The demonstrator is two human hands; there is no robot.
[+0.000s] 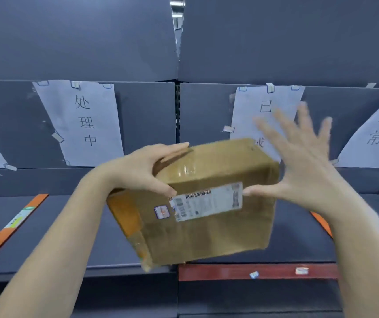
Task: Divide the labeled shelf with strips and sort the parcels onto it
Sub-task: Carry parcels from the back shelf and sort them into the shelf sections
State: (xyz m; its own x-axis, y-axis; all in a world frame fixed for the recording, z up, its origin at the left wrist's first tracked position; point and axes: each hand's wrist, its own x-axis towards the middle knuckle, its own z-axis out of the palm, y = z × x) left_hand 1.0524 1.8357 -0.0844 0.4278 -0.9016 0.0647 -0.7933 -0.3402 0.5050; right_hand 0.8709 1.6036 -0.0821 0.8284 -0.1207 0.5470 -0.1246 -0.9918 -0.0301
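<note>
A brown cardboard parcel with a white shipping label hangs tilted in front of the grey shelf. My left hand grips its upper left corner, fingers over the top and thumb on the front. My right hand is spread wide and blurred at the parcel's right side, only the thumb tip near the label's edge. An orange divider strip lies on the shelf at the left. Another orange strip shows at the right, partly hidden behind my right forearm.
Paper labels hang taped on the shelf's back wall: one left of centre, one behind my right hand, one at far right. A red shelf edge runs below the parcel. A vertical post splits the bays.
</note>
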